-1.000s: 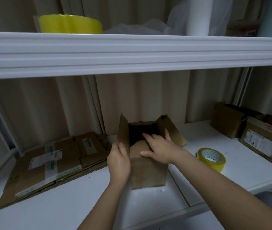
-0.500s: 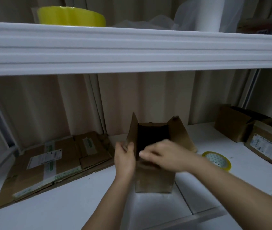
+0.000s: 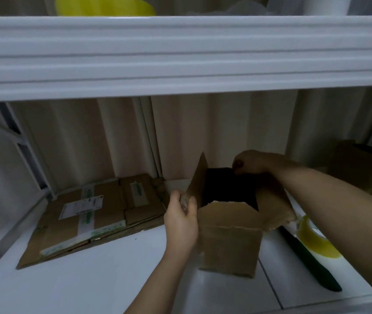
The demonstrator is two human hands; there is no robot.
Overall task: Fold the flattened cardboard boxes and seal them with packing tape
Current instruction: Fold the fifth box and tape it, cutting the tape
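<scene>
We have the box (image 3: 229,236) upright on the white shelf (image 3: 89,279), top open, flaps up. Our left hand (image 3: 181,219) pinches the left flap (image 3: 197,182) near its base; our right hand (image 3: 256,162) curls over the far flap's edge. The cardboard looks light, stiff and creased, so we judge it best held at the fold lines. The tape (image 3: 314,239) sits just right, half hidden by our forearm. The box's inside is too dark to read.

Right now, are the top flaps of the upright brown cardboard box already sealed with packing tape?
No: the upright brown cardboard box stands open-topped, its dark inside showing, with the left hand and right hand each gripping a raised flap.
</scene>
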